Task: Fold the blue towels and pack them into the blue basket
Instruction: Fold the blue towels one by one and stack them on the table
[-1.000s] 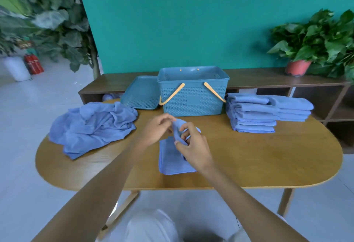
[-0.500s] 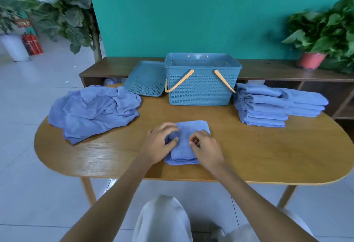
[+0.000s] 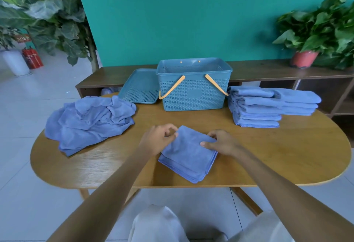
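Observation:
A folded blue towel (image 3: 186, 157) lies on the wooden table (image 3: 277, 157) in front of me, turned at an angle. My left hand (image 3: 158, 139) pinches its far left corner. My right hand (image 3: 222, 143) grips its right edge, thumb on top. The blue basket (image 3: 193, 86) with orange handles stands open behind the towel. To its right sit two stacks of folded blue towels (image 3: 268, 105). A crumpled heap of unfolded blue towels (image 3: 90, 121) covers the table's left end.
The basket's blue lid (image 3: 139, 86) leans flat to the left of the basket. A low wooden shelf (image 3: 268, 70) runs behind the table, with a potted plant (image 3: 314, 36) on its right end. A leafy tree (image 3: 47, 11) stands at left.
The towel went from held up and half folded to a flat folded square on the table. Both hands moved from its middle to its left corner and right edge.

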